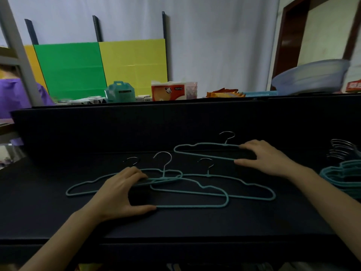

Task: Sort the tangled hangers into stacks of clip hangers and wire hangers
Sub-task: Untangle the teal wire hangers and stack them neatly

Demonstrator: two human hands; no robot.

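While a white curtain (214,45) backs the black bench (195,227), left hand (119,192) grip around tangled hangers (191,207), right hand (267,157) grip around lone hanger (225,144)

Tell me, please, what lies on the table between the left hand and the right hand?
In the head view, three overlapping teal hangers lie on the dark table between the left hand and the right hand, which grips a fourth hanger.

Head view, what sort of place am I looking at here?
Probably a makeshift workroom or storage room: a black table, coloured boards against a white sheet, and household clutter like a basin.
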